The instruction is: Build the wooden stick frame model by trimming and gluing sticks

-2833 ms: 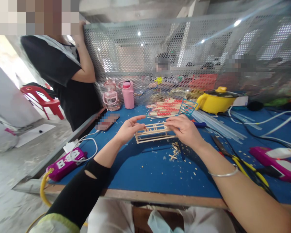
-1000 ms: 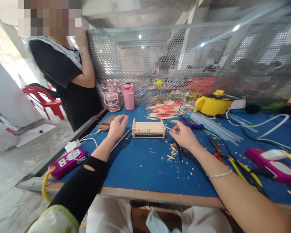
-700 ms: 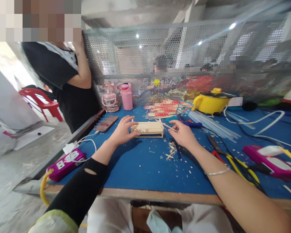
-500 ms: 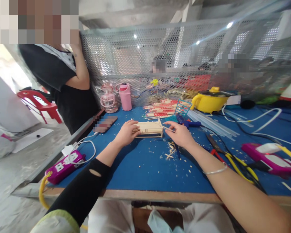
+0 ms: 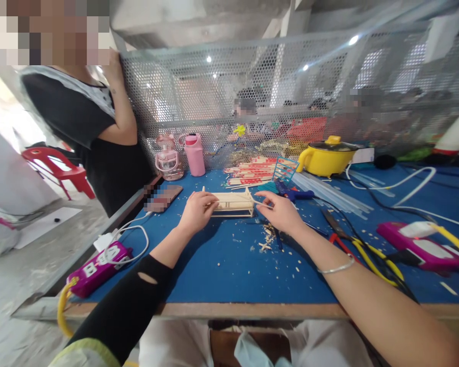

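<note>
A small frame built of pale wooden sticks (image 5: 235, 201) stands on the blue tabletop in front of me. My left hand (image 5: 197, 210) is closed at its left end, with thumb and forefinger together; the fingers partly hide that end, and a short post shows above them. Just off the right end, my right hand (image 5: 278, 210) pinches a thin wooden stick (image 5: 260, 204), which points left toward the frame's upper edge. Below the right hand lie wood scraps (image 5: 266, 238). A blue glue gun (image 5: 296, 194) rests beyond it.
Red-marked stick bundles (image 5: 252, 171), clear glue sticks (image 5: 329, 191) and a yellow pot (image 5: 328, 159) are at the back. Pliers (image 5: 378, 260) and a purple power strip (image 5: 421, 247) lie right; another power strip (image 5: 95, 270) and a phone (image 5: 164, 198) left. A person (image 5: 99, 127) stands at left.
My left hand has shifted slightly toward me, baring the post at the frame's left end. The right hand still pinches the stick beside the frame. The whole view has moved slightly.
</note>
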A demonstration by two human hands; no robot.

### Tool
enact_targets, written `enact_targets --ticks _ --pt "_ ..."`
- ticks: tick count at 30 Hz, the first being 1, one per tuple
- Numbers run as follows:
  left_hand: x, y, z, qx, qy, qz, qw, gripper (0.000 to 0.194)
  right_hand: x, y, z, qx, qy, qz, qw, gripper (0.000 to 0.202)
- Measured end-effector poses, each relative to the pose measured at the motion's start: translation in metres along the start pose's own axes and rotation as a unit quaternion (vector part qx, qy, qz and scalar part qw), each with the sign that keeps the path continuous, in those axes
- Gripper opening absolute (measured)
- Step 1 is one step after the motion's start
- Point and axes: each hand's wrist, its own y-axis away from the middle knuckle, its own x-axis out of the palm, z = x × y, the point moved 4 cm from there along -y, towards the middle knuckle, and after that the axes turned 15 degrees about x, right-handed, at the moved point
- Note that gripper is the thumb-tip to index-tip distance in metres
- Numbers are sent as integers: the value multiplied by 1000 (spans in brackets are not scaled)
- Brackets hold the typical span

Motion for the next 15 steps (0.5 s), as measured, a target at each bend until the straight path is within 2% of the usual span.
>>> enact_targets --ticks 7,12,15 --pt "2 4 8 -1 33 27 999 28 -2 0 0 13 3 -9 1000 38" --pt "-15 6 15 -16 13 -54 998 35 -3 0 1 24 6 -13 1000 39" --pt "-16 5 13 18 -3 -53 998 27 -3 0 1 27 5 -11 1000 39"
